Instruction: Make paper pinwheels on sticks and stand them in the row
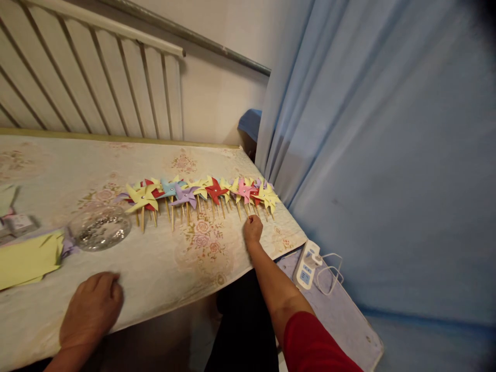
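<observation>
Paper pinwheels in several colours lie in a row on the flowered tablecloth (155,274), their wooden sticks toward me. At the right end of the row, my right hand (253,228) is closed at the lower end of the stick of a pink pinwheel (245,190); the fingers cover the grip. A yellow pinwheel (267,198) lies just right of it. My left hand (93,309) rests on the cloth near the front edge, fingers curled in, with nothing visible in it. Beyond it stands a clear round dish (101,243) of small shiny metal pieces.
Yellow paper sheets (29,261) are stacked at the left, with small boxes (19,225) behind. A white power strip (306,271) with a plugged-in cable lies on a lower surface at right. A blue curtain (372,165) borders the table's right; a radiator (96,72) stands behind.
</observation>
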Demonstrator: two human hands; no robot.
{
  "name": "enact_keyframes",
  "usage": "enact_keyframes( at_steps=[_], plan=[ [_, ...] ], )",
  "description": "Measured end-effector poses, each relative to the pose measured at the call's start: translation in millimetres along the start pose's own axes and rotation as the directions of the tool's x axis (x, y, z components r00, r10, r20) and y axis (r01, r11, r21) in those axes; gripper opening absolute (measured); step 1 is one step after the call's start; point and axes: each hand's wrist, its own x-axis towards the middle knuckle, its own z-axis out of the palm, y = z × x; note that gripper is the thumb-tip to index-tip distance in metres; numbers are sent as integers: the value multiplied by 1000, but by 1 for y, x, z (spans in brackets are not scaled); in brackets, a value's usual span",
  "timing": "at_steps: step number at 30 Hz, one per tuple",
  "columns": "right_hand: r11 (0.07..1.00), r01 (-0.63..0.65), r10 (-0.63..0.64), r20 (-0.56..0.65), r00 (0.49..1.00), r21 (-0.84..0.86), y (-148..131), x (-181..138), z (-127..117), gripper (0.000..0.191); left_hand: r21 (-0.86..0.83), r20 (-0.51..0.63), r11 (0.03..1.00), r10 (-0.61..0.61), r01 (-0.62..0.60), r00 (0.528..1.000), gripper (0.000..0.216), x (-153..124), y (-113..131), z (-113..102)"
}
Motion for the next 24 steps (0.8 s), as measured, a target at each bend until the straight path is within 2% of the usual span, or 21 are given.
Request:
enact_keyframes(
  at_steps=[20,24],
  plan=[
    [998,-54,54,-9,999,-36,-5,4,3,20,27,6,1000,-5,5,1000,20,-1,0,0],
    [998,-52,52,-9,999,-43,-7,3,3,20,13,-26,1000,27,-26,999,22,0,1,-2]
  ],
)
